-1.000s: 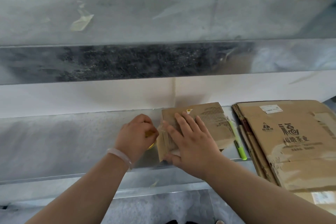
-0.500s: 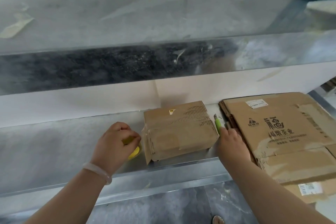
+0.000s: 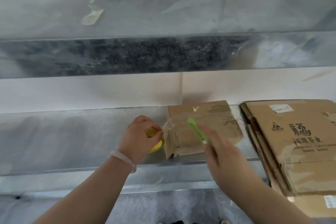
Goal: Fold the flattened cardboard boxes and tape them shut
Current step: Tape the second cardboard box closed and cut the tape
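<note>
- Head view, count: one small brown cardboard box point(image 3: 203, 129), folded into shape, lies on the lower grey metal shelf point(image 3: 72, 132), close to the white wall.
- One stack of flattened brown cardboard boxes point(image 3: 291, 142) lies just right of it. The stack overhangs the shelf's front edge, and its sheet count cannot be told.
- One yellow tape roll point(image 3: 156, 146) lies flat on the shelf against the box's left end.
- Left hand point(image 3: 140, 138): fingers curled around the yellow tape roll, gripping it. A pale bracelet point(image 3: 125, 158) circles the wrist.
- Right hand point(image 3: 223, 152): blurred, above the box's front right part. Its fingers hold one slim green plastic tool point(image 3: 197, 131), which points up-left over the box top. The tool's type cannot be told.
- Surroundings: an upper grey metal shelf point(image 3: 163, 56) spans the view overhead, with one pale tape scrap point(image 3: 92, 17) stuck on it.
- Obstruction: the right hand and forearm cover part of the box's front edge.
</note>
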Demonstrator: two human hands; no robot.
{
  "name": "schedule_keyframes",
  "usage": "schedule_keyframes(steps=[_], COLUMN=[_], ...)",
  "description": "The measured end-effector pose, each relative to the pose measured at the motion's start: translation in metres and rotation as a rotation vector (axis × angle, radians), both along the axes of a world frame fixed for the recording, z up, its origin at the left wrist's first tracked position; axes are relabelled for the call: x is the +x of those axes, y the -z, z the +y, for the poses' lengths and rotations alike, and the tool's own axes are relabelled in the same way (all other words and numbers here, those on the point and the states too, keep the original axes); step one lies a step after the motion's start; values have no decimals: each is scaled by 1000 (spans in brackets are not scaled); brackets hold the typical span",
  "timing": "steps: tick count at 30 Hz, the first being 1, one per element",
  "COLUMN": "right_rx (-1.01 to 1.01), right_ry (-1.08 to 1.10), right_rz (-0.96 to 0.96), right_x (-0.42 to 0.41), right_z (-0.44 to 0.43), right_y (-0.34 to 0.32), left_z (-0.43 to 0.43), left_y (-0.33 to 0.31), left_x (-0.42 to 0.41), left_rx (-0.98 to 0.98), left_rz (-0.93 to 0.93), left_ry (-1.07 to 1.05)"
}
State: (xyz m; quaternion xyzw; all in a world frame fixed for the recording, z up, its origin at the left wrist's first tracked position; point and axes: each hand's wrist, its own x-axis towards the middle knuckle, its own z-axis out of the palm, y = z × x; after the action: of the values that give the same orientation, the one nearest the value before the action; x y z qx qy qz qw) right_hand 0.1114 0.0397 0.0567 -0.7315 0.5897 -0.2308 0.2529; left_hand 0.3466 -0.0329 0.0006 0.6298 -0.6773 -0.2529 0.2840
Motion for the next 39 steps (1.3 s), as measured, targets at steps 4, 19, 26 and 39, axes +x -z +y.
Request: schedule_keyframes(steps=[4,19,26,39], right_rx=[214,311,339,379], right_ry=[-146,-173,-167,-145], right_rz=[227,559,660,640], right_x=[42,73,83,83], right_z=[-3,-13,-14,-28], right_y=[-3,-14,-16,-12], left_z=[-3,0,3,3], left_y=[4,5,2,-8], left_x=[0,-2,-11,-17], left_rx=[-22,-51,-41,-14], left_rz=[10,49,40,213], left_ry=[-35,-99,-101,-165])
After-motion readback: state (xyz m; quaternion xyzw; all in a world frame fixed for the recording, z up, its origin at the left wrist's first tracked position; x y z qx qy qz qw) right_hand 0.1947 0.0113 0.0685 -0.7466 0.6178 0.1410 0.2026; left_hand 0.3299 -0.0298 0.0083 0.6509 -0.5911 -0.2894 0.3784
